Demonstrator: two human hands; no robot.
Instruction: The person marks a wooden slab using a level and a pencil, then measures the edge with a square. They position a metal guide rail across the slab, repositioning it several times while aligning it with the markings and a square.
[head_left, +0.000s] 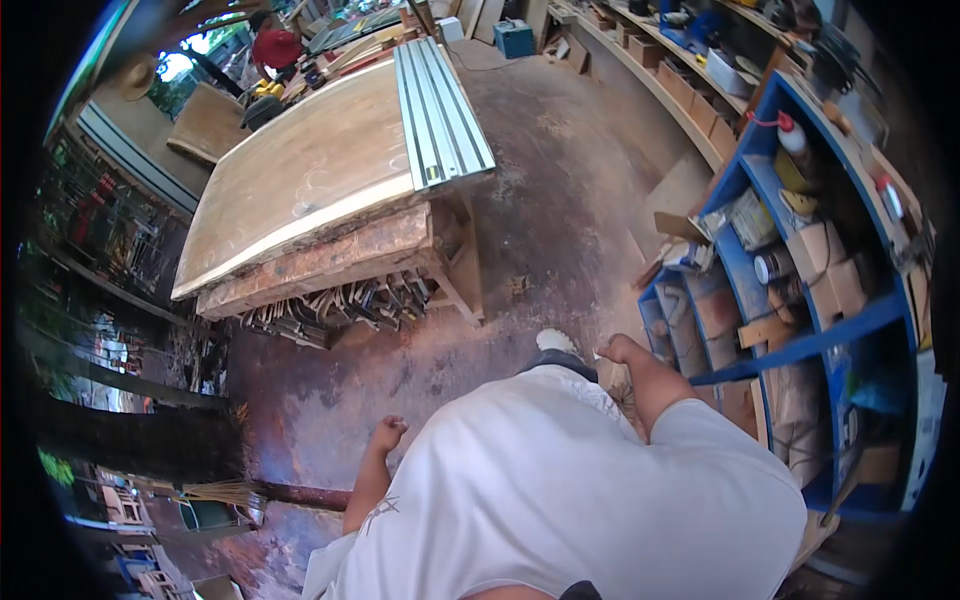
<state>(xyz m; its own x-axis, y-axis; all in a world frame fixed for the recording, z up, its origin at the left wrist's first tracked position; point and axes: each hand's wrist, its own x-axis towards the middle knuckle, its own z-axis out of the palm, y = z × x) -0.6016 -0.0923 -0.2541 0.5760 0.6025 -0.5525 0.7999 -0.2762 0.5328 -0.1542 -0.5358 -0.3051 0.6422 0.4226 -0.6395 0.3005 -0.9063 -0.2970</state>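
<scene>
While the right hand [622,350] is held before the body with its fingers curled, a small pale spot shows at its tip, and I cannot tell if this is a held thing or only a nail; the left hand [388,432] is lower, at the other side of the white shirt [580,480], its fingers also bent inward, and whether they close on something I cannot tell. Nearest to the right hand is the blue shelf unit [840,338], at the right, its compartments filled with cartons and cans; near the left forearm is a dark reddish pole [300,496].

Farther ahead stands a rough wooden workbench [330,260]; upon it lies a broad, smooth wooden slab [310,140], with silvery metal rails [440,110] along its right end; many clamps [350,305] are crowded beneath. The floor [540,220] is worn, stained brown and grey; at the back are a teal box [513,38] and a person in red [275,48].

As for writing, the yellow sticker [432,172] on the rails, the white bottle [790,133] with red top and the labelled can [773,266] in the shelf are too small for me to read.
</scene>
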